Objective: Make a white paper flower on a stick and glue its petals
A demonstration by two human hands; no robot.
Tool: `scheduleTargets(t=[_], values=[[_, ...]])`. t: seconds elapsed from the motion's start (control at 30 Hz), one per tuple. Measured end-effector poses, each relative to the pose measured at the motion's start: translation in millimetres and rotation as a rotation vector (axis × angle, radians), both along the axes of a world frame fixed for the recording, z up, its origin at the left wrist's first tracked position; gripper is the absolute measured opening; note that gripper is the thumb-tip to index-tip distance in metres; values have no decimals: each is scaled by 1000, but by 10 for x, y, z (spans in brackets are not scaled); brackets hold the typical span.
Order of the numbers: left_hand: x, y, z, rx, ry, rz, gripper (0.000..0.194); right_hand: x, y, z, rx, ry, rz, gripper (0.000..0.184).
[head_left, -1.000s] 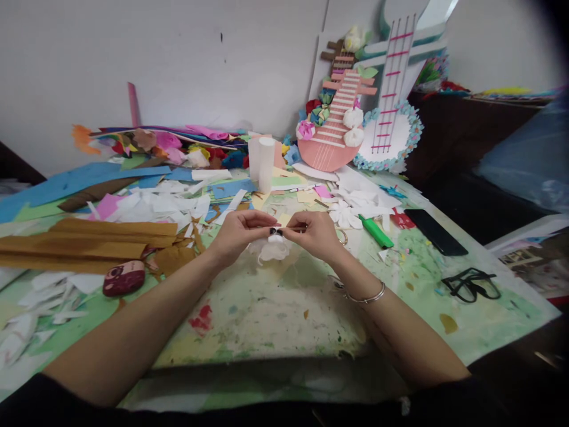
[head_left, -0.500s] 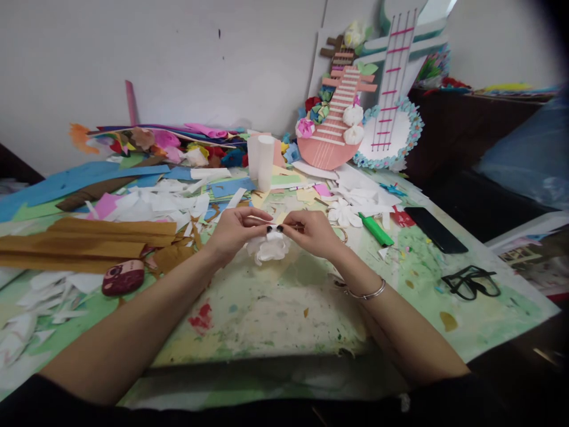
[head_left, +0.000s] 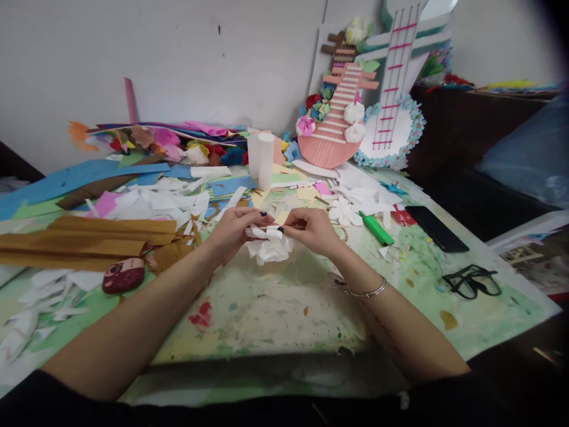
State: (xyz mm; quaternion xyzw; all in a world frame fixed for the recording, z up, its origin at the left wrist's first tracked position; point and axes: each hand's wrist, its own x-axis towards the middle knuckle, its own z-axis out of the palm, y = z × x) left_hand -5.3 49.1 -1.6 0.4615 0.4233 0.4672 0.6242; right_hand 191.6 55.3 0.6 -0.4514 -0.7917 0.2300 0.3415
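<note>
A white paper flower (head_left: 271, 249) with loose ruffled petals hangs just above the table, between my two hands. My left hand (head_left: 233, 231) has its fingers bent around the flower's upper left side, thumb raised along the top. My right hand (head_left: 313, 231) pinches the upper right edge between thumb and fingers. Along the flower's top runs a thin brownish stick (head_left: 268, 226), partly covered by the petals and my fingers. Beyond my right hand lies a flat white paper flower shape (head_left: 344, 212), with a green tube-like object (head_left: 376, 229) beside it.
Brown crepe paper (head_left: 89, 243), white scraps (head_left: 155, 198) and a dark red case (head_left: 123, 275) lie left. To the right are a phone (head_left: 437, 229) and glasses (head_left: 471, 281). White paper rolls (head_left: 265, 160) stand behind; decorated paper instruments (head_left: 331, 139) lean on the wall.
My left thumb has lifted from beside the right thumb and moved up and left. More of the flower's upper petals and the stick show now.
</note>
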Motion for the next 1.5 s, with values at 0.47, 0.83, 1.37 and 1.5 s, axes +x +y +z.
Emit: scheduleTargets(t=[0.47,0.83,1.37,1.5], values=[[-35,-9,10,50,176,-35,23,-27,-41,16,46,-48,-38,18],[-35,-26,27,199,315,3,25,9,-34,12,114,-77,0,16],[-7,-60,87,208,291,-30,22,17,11,-1,14,-64,19,21],[-2,-69,94,128,214,-40,24,16,19,-12,-43,-8,4,20]])
